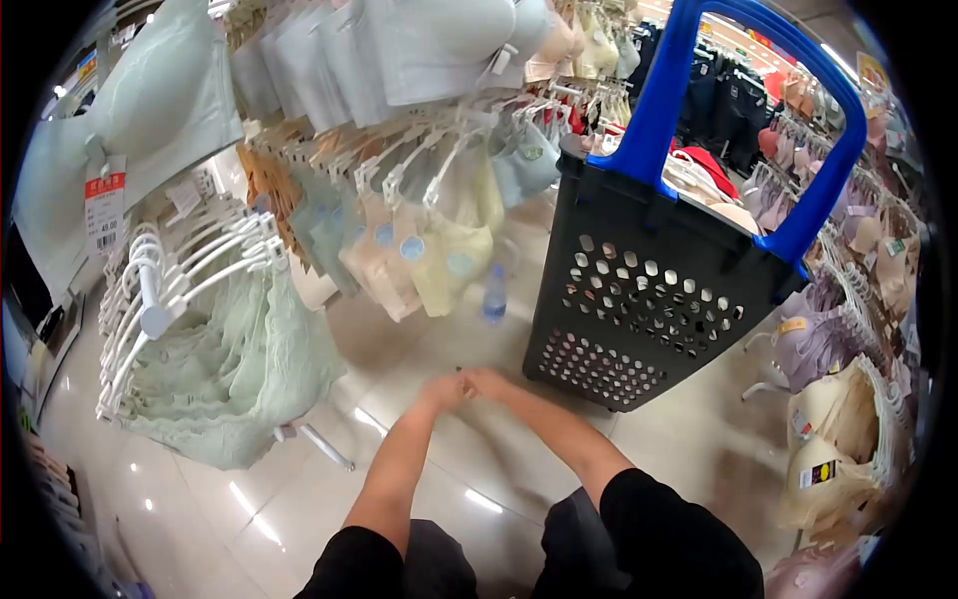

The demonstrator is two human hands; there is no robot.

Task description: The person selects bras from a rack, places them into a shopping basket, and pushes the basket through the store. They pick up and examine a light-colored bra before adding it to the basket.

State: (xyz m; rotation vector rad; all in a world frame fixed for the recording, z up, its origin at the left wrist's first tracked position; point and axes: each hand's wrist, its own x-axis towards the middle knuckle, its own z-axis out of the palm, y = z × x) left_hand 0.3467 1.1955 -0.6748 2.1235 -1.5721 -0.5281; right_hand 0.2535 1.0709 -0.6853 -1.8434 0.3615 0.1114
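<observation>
My left hand [442, 390] and my right hand [486, 383] meet in front of me, low over the tiled floor. Their fingers are closed and pressed together, and whatever they may hold is too small to make out. Beyond them a clear plastic bottle with a blue label [494, 296] stands on the floor, apart from my hands. To the right stands a black shopping basket [639, 290] with a raised blue handle [848, 130]; clothing shows at its top.
Pale green bras on white hangers [220, 369] hang from a rack at the left. Pink and yellow underwear [424, 255] hangs ahead, under rows of white bras [389, 60]. More bras [833, 439] line the right side. A red price tag [105, 205] hangs at upper left.
</observation>
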